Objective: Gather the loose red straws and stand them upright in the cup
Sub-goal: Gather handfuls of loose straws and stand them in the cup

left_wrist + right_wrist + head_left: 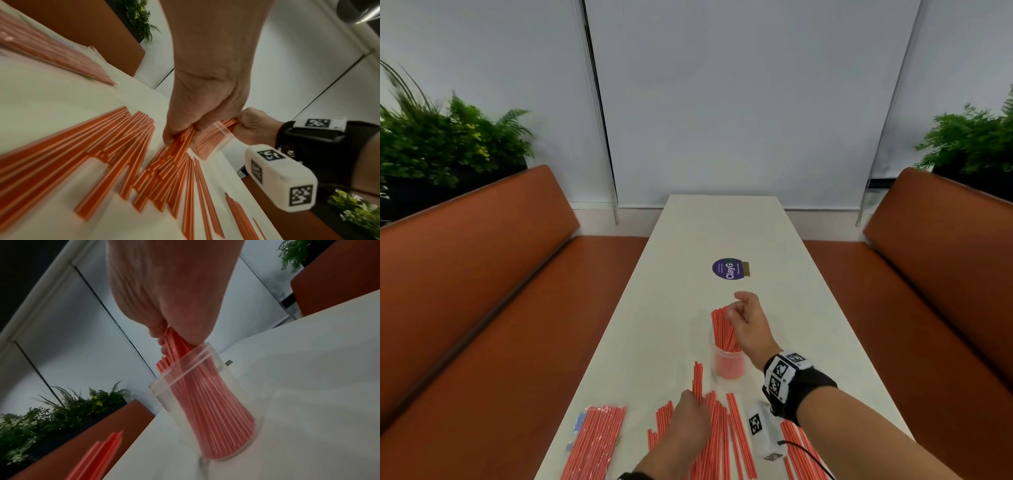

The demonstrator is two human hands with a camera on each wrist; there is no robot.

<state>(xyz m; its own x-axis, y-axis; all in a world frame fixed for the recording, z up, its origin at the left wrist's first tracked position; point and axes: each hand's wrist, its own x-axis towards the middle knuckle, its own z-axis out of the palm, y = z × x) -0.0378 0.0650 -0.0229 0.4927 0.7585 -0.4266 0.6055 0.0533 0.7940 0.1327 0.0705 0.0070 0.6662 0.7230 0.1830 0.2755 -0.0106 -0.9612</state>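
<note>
A clear plastic cup (728, 365) stands on the white table (722, 226) with a bundle of red straws (722, 330) upright in it. My right hand (732, 312) grips that bundle near its top; the right wrist view shows the fingers (159, 335) curled round the straws (205, 402) above the cup's rim (185, 373). Loose red straws (719, 438) lie fanned out at the near edge. My left hand (695, 399) pinches a few of them (698, 377), their far ends pointing at the cup. In the left wrist view the left hand (180, 134) holds those straws (185, 139) over the pile (133, 154).
A sealed pack of red straws (595, 442) lies near left. A white tagged box (760, 430) with a cable sits among straws on the right. A round purple sticker (727, 269) marks the table beyond the cup. Orange benches (482, 274) flank both sides.
</note>
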